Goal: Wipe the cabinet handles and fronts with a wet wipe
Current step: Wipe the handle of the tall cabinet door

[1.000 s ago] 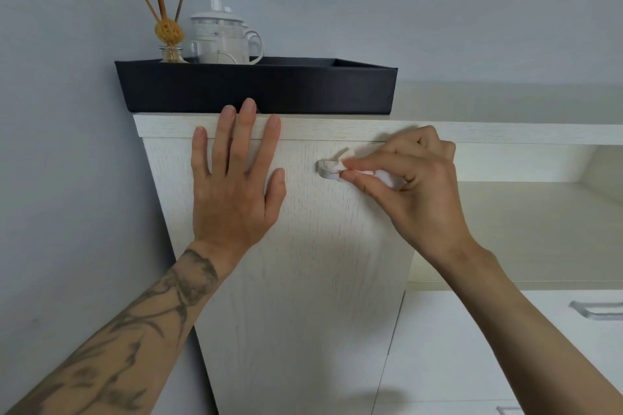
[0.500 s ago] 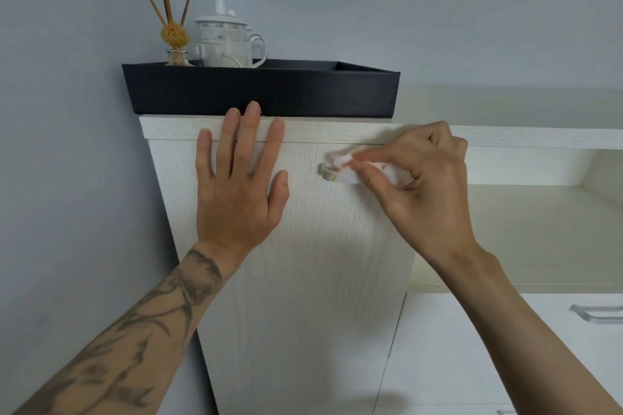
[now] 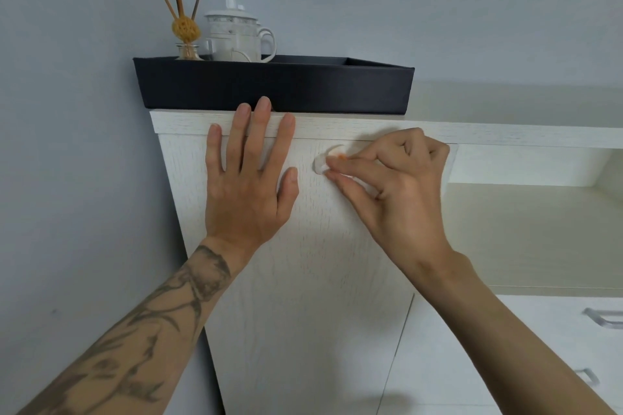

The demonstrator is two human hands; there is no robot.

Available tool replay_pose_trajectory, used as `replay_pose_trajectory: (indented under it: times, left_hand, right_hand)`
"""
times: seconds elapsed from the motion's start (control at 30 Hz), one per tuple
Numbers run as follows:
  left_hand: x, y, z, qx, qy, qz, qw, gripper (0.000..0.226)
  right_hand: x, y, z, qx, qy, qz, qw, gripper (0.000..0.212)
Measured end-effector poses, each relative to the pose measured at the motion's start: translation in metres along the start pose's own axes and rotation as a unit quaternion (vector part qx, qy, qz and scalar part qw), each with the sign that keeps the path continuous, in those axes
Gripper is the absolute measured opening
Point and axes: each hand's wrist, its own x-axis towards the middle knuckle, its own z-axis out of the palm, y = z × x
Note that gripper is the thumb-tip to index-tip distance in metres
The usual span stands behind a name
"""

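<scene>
My left hand (image 3: 246,185) lies flat on the cabinet door (image 3: 303,280), straight fingers reaching past its top edge. My right hand (image 3: 397,185) pinches the wet wipe (image 3: 333,151) between thumb and forefinger, bunched over the door handle (image 3: 318,166), just right of the left thumb. Further up, a black tray (image 3: 269,87) on the cabinet top holds 1 lidded mug (image 3: 236,37) and a reed diffuser (image 3: 186,31) with 3 sticks.
</scene>
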Motion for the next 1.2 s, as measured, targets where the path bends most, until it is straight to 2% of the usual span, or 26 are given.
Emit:
replay_pose_trajectory:
  times: [0.2,0.33,0.5,0.67,0.83,0.97,1.2]
  left_hand:
    - [0.000,-0.001,0.000,-0.001,0.002,0.001,1.000,0.069]
    - [0.000,-0.001,0.001,-0.003,0.005,0.003,1.000,0.069]
    - [0.000,-0.002,0.002,-0.003,0.005,0.000,1.000,0.069]
    - [-0.001,-0.001,0.003,-0.006,0.007,-0.001,1.000,0.069]
    - [-0.001,-0.003,0.005,-0.003,0.006,-0.003,1.000,0.070]
    - [-0.001,-0.001,0.005,-0.002,0.009,-0.001,1.000,0.070]
    - [0.000,-0.002,0.005,-0.005,0.011,0.000,1.000,0.069]
  right_hand:
    - [-0.003,-0.016,0.004,-0.054,0.014,0.045,0.997,0.005]
    - [0.008,-0.021,0.008,-0.042,-0.026,0.103,0.993,0.010]
    - [0.002,-0.024,0.005,-0.047,0.003,0.086,0.995,0.004]
    - [0.006,-0.023,0.009,-0.040,-0.011,0.114,0.993,0.006]
    - [0.000,-0.021,0.004,-0.038,0.009,0.092,0.995,0.003]
    - [0.005,-0.020,0.007,-0.039,-0.009,0.097,0.994,0.005]
    - [-0.009,-0.001,-0.007,-0.043,0.038,0.027,0.998,0.008]
